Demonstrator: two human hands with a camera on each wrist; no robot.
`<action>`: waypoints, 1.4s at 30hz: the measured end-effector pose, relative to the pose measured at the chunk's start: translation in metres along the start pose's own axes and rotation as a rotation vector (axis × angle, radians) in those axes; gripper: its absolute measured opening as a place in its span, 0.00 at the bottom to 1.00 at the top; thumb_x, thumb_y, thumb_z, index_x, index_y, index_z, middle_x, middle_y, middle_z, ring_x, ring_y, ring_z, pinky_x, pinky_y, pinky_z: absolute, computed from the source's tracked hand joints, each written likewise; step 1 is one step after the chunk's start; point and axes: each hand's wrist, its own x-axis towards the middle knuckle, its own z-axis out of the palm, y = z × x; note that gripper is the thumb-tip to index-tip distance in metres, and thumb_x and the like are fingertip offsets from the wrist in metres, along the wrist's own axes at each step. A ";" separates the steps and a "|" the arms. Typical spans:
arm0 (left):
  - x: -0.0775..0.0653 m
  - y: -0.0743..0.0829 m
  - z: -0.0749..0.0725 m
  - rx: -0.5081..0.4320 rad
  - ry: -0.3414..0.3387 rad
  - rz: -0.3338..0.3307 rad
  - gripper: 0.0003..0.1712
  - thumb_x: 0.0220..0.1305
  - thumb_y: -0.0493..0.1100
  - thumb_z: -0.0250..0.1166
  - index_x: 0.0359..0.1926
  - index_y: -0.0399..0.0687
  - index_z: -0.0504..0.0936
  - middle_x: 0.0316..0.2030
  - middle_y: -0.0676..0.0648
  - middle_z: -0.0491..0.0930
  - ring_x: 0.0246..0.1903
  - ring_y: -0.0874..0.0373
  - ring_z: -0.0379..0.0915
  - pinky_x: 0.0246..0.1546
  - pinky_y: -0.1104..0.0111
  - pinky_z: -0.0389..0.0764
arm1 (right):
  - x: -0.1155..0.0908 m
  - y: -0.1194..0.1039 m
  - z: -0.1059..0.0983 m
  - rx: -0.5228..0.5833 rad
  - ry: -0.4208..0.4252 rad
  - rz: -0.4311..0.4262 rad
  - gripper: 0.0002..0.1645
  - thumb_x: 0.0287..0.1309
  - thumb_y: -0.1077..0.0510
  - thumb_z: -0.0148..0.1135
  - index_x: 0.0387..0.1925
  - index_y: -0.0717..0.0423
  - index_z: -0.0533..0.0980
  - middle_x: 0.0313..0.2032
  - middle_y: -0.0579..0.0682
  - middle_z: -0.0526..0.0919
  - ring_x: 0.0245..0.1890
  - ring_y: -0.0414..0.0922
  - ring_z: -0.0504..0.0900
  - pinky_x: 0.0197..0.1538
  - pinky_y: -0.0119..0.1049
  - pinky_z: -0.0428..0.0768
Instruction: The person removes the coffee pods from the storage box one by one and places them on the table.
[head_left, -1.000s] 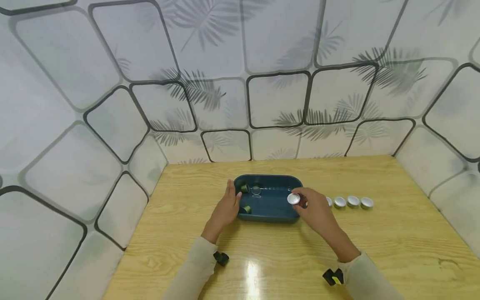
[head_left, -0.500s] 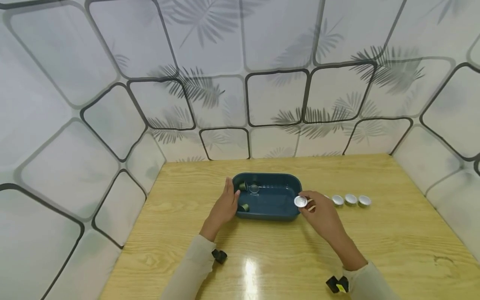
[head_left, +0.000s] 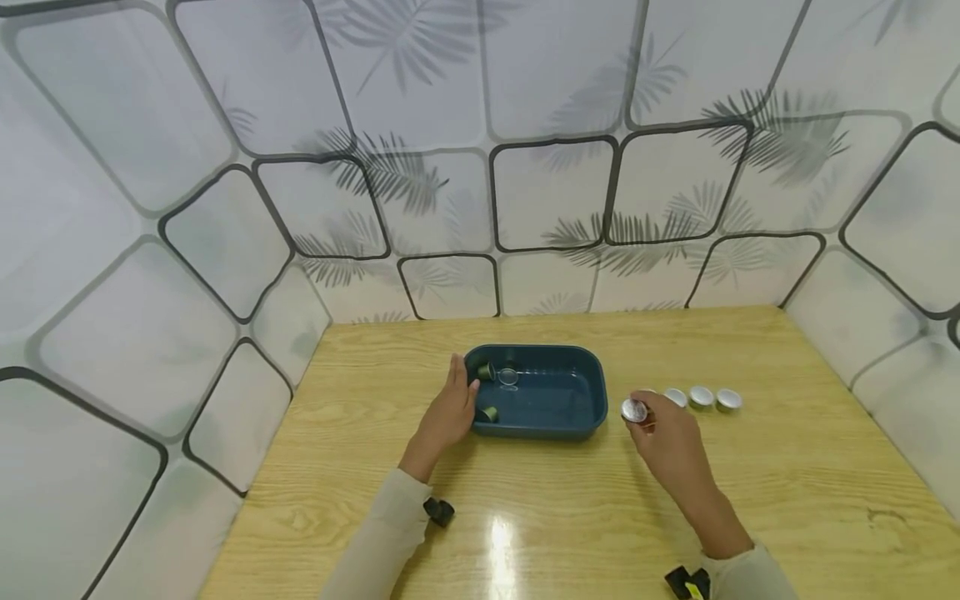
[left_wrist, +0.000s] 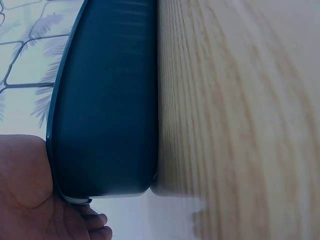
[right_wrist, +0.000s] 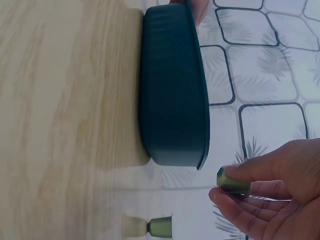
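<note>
My right hand (head_left: 673, 446) pinches a green coffee capsule (right_wrist: 234, 181) between thumb and fingers, just right of the tray and above the table. Its silver foil lid faces up toward the head camera. My left hand (head_left: 442, 412) holds the left end of the dark blue tray (head_left: 540, 432), thumb over the rim and fingers along the outside. Inside the tray, two green capsules lie tipped by the left wall, one at the back (head_left: 486, 372) and one at the front (head_left: 489, 413). A clear round piece (head_left: 508, 377) is beside the back one.
Several foil-topped capsules stand in a row right of the tray, among them a middle capsule (head_left: 701, 397) and an end capsule (head_left: 728, 401). The right hand partly covers the row's left end. Patterned walls (head_left: 551, 196) enclose the wooden table (head_left: 360, 400) at back and sides.
My right hand has moved right with the capsule, from over the tray's right end to beyond its rim. The left hand stays at the tray's left end.
</note>
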 end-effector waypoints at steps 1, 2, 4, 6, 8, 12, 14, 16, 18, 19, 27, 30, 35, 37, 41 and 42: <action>0.000 0.000 0.000 -0.001 0.002 0.003 0.37 0.85 0.50 0.38 0.79 0.29 0.38 0.79 0.32 0.33 0.76 0.40 0.46 0.71 0.49 0.61 | -0.001 0.002 0.000 -0.014 0.006 0.000 0.22 0.50 0.74 0.73 0.49 0.72 0.80 0.39 0.66 0.86 0.33 0.58 0.87 0.35 0.52 0.85; -0.001 0.000 0.000 -0.001 0.003 0.004 0.37 0.85 0.50 0.39 0.79 0.29 0.38 0.79 0.31 0.34 0.76 0.39 0.46 0.71 0.49 0.61 | -0.002 0.004 0.000 -0.028 0.010 0.000 0.22 0.50 0.74 0.73 0.49 0.72 0.80 0.38 0.66 0.86 0.32 0.58 0.87 0.35 0.53 0.84; -0.001 0.000 0.001 0.001 0.002 0.006 0.37 0.85 0.49 0.38 0.78 0.29 0.38 0.79 0.30 0.34 0.76 0.39 0.46 0.71 0.49 0.61 | -0.004 0.007 -0.001 -0.052 0.019 0.000 0.20 0.50 0.73 0.73 0.47 0.72 0.80 0.34 0.65 0.86 0.31 0.58 0.86 0.33 0.53 0.84; -0.001 0.000 0.001 0.003 0.000 0.005 0.37 0.85 0.49 0.38 0.78 0.29 0.38 0.79 0.30 0.35 0.76 0.39 0.45 0.71 0.49 0.61 | -0.005 0.011 -0.002 -0.075 0.026 -0.005 0.19 0.50 0.73 0.74 0.45 0.71 0.80 0.31 0.63 0.85 0.30 0.57 0.86 0.31 0.52 0.83; -0.001 0.000 0.001 0.006 -0.001 0.004 0.37 0.85 0.50 0.38 0.79 0.29 0.38 0.79 0.30 0.35 0.76 0.39 0.45 0.71 0.49 0.61 | -0.006 0.014 -0.001 -0.087 0.027 -0.008 0.17 0.50 0.73 0.74 0.43 0.71 0.80 0.28 0.59 0.85 0.28 0.54 0.84 0.30 0.50 0.81; -0.001 0.001 -0.001 0.018 -0.001 0.002 0.37 0.85 0.51 0.37 0.79 0.29 0.39 0.79 0.31 0.35 0.76 0.39 0.45 0.71 0.49 0.60 | -0.009 0.021 -0.001 -0.122 0.010 0.005 0.14 0.51 0.72 0.74 0.40 0.70 0.79 0.27 0.57 0.83 0.25 0.49 0.81 0.28 0.46 0.78; 0.000 0.002 -0.002 0.018 0.000 0.005 0.37 0.85 0.50 0.38 0.78 0.28 0.39 0.79 0.31 0.35 0.76 0.39 0.45 0.71 0.49 0.60 | -0.010 0.023 -0.001 -0.134 -0.009 0.021 0.14 0.52 0.71 0.74 0.40 0.70 0.78 0.27 0.57 0.82 0.25 0.50 0.80 0.27 0.46 0.78; -0.001 0.003 -0.003 0.018 -0.005 0.001 0.37 0.85 0.50 0.38 0.79 0.29 0.39 0.79 0.31 0.34 0.76 0.39 0.45 0.71 0.49 0.60 | -0.011 0.026 -0.002 -0.143 -0.028 0.039 0.14 0.53 0.71 0.73 0.41 0.71 0.78 0.28 0.59 0.83 0.26 0.52 0.81 0.28 0.48 0.79; -0.001 0.003 -0.003 0.012 -0.013 -0.005 0.38 0.85 0.50 0.38 0.79 0.30 0.37 0.79 0.32 0.33 0.77 0.40 0.45 0.72 0.49 0.60 | -0.011 0.028 -0.003 -0.153 -0.046 0.059 0.15 0.54 0.70 0.73 0.42 0.72 0.78 0.29 0.61 0.83 0.27 0.54 0.82 0.29 0.49 0.79; -0.001 0.003 -0.003 0.007 -0.014 -0.005 0.38 0.85 0.50 0.38 0.79 0.30 0.37 0.79 0.32 0.33 0.77 0.39 0.44 0.72 0.49 0.60 | -0.011 0.029 -0.004 -0.156 -0.054 0.072 0.15 0.54 0.71 0.72 0.43 0.72 0.78 0.30 0.62 0.83 0.27 0.54 0.82 0.29 0.50 0.79; 0.000 0.002 -0.004 -0.011 -0.020 -0.005 0.38 0.85 0.51 0.37 0.79 0.31 0.36 0.79 0.34 0.30 0.77 0.40 0.43 0.72 0.49 0.58 | -0.007 0.038 -0.001 -0.168 -0.149 0.135 0.20 0.56 0.71 0.70 0.49 0.77 0.74 0.36 0.70 0.83 0.33 0.63 0.84 0.33 0.54 0.81; 0.000 0.002 -0.005 -0.010 -0.019 -0.003 0.38 0.85 0.51 0.38 0.79 0.30 0.37 0.79 0.34 0.30 0.77 0.41 0.42 0.73 0.50 0.58 | -0.006 0.043 0.001 -0.172 -0.184 0.143 0.18 0.58 0.71 0.68 0.48 0.75 0.73 0.36 0.70 0.83 0.34 0.62 0.84 0.34 0.54 0.81; 0.002 0.002 -0.005 -0.003 -0.020 -0.003 0.37 0.85 0.50 0.38 0.79 0.30 0.37 0.79 0.33 0.31 0.77 0.41 0.41 0.73 0.49 0.57 | -0.002 0.049 0.003 -0.178 -0.216 0.145 0.16 0.59 0.68 0.67 0.46 0.73 0.73 0.36 0.67 0.83 0.32 0.57 0.82 0.35 0.54 0.80; 0.002 0.002 -0.005 0.001 -0.023 -0.006 0.37 0.85 0.50 0.38 0.79 0.30 0.37 0.79 0.33 0.31 0.77 0.41 0.41 0.73 0.49 0.57 | -0.001 0.051 0.003 -0.183 -0.229 0.152 0.17 0.59 0.67 0.68 0.45 0.73 0.73 0.35 0.67 0.83 0.32 0.57 0.82 0.35 0.54 0.79; 0.001 0.002 -0.005 -0.005 -0.024 0.000 0.37 0.85 0.49 0.38 0.78 0.29 0.38 0.79 0.32 0.32 0.77 0.39 0.43 0.72 0.48 0.59 | 0.001 0.053 0.003 -0.187 -0.257 0.167 0.18 0.58 0.67 0.69 0.45 0.73 0.73 0.35 0.67 0.82 0.31 0.57 0.81 0.34 0.54 0.78; 0.001 0.002 -0.005 -0.002 -0.024 0.002 0.37 0.85 0.48 0.38 0.78 0.28 0.38 0.79 0.31 0.32 0.77 0.39 0.43 0.72 0.48 0.59 | 0.002 0.054 0.003 -0.189 -0.259 0.167 0.17 0.57 0.67 0.69 0.45 0.73 0.73 0.34 0.66 0.82 0.31 0.57 0.81 0.34 0.54 0.78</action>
